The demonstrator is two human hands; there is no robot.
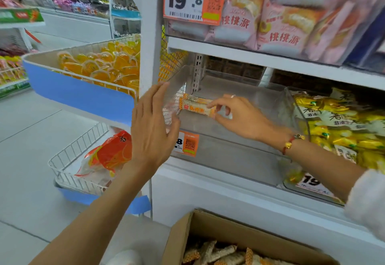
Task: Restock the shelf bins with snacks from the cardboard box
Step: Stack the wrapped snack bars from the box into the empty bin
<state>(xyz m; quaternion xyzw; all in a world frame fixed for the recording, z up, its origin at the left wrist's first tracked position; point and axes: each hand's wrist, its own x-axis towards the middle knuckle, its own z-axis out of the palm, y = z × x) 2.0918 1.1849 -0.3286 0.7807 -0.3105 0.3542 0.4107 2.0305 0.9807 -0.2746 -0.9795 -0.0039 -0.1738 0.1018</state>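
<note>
Nearest the camera, the box (245,241) sits open below the shelf, its snacks (218,252) lying loose in a heap. Only its upper left part shows; the rest runs off the bottom edge, so how much stock is left cannot be judged.

Above it, the left hand (153,123) is spread wide, fingers straight, at the left front corner of the clear bin (229,139). It holds nothing. Whether the palm actually touches the wall is hard to say, since the plastic is see-through.

The right hand (239,114) reaches into the bin over its front wall and pinches one snack bar (198,107) between thumb and fingertips. The bar lies across the bin's left side, low, near the floor; whether it rests on the floor yet I cannot tell.

The step appears to be laying the first bars in a bin that looks nearly empty. To do it well, set the bar flat against the left wall, label up, and keep the left hand steadying the bin so it does not slide back. Later bars should line up beside it in the same direction.

The bar's print is blurred and unreadable. The price tag (186,142) on the bin front is half covered by the left hand. The bin's back sits in shadow under the upper shelf (260,56).
</note>
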